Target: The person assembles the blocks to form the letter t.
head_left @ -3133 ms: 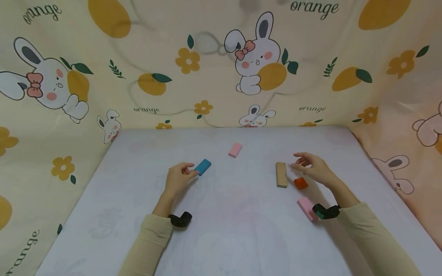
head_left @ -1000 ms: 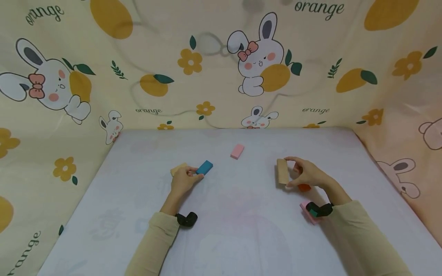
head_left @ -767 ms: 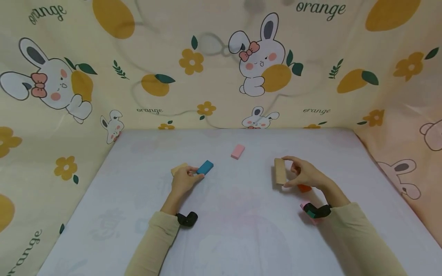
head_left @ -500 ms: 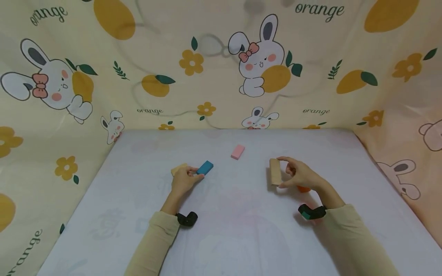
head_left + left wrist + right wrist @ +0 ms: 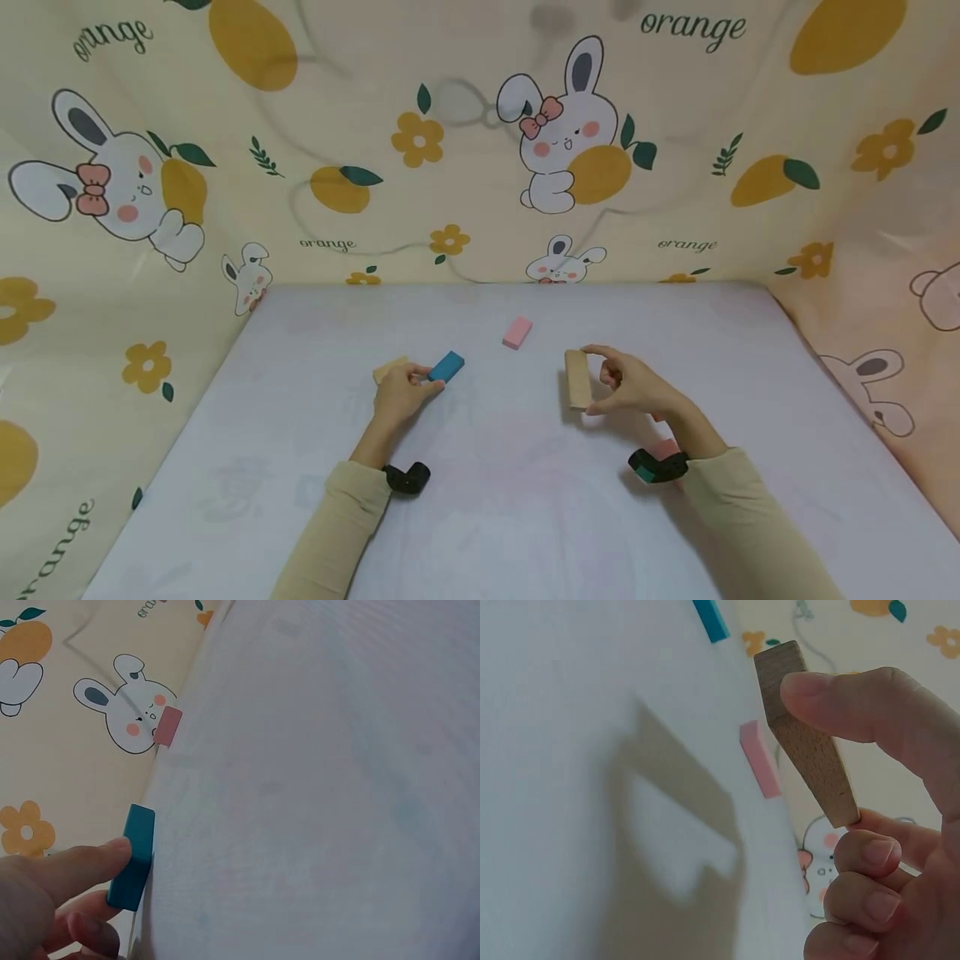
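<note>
My left hand [image 5: 401, 396] pinches a blue rectangular block [image 5: 447, 367] by its near left end. In the left wrist view the thumb lies along one face of the blue block [image 5: 133, 859], with a finger on the other side. A pale wooden block [image 5: 390, 368] lies behind the left hand, partly covered by it. My right hand [image 5: 637, 385] grips a longer plain wooden block [image 5: 577, 381] at its two ends, between thumb and index finger. The right wrist view shows this wooden block [image 5: 810, 742] raised, its shadow falling apart from it on the table.
A pink block [image 5: 517, 332] lies at the back middle of the white table [image 5: 510, 500]. An orange-red block [image 5: 657, 417] and another pink block [image 5: 666, 450] lie under the right wrist, mostly hidden. A printed cloth [image 5: 465, 192] rises behind the table and along its sides.
The right hand has reached the longer wooden block, taken hold of it, lifted it and carried it leftward, away from the orange-red block. The left hand and blue block have stayed nearly in place.
</note>
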Demonstrator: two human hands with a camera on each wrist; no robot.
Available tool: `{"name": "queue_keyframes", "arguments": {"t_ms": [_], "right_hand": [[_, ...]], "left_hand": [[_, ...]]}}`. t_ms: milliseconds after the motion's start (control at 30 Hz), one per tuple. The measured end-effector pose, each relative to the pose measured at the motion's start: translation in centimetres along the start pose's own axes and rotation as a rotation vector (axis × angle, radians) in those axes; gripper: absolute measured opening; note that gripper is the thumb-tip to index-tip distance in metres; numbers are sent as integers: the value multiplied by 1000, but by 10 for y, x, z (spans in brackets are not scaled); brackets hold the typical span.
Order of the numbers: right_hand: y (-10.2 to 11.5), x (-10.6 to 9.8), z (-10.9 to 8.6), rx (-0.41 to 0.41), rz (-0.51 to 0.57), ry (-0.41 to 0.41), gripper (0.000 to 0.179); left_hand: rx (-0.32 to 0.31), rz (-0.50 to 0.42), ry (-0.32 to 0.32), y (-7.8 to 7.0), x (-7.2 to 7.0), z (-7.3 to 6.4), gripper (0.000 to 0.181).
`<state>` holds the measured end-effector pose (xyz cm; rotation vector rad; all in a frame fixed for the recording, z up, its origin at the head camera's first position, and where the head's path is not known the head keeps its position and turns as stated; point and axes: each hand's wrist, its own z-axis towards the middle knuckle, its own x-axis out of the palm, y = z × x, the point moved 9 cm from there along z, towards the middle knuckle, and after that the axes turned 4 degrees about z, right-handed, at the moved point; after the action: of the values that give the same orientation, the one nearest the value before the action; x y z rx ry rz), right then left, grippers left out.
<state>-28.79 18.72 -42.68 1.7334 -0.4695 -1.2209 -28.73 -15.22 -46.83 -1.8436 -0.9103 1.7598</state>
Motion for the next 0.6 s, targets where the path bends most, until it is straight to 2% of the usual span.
{"name": "queue_keyframes", "arguments": {"t_ms": [400, 600], "right_hand": [[2, 19, 4, 15, 8, 17, 87], [4, 32, 6, 7, 40, 53, 87]], "left_hand": [[-30, 8, 6, 4, 1, 1, 40], [-16, 16, 9, 2, 2, 0, 40]]}}
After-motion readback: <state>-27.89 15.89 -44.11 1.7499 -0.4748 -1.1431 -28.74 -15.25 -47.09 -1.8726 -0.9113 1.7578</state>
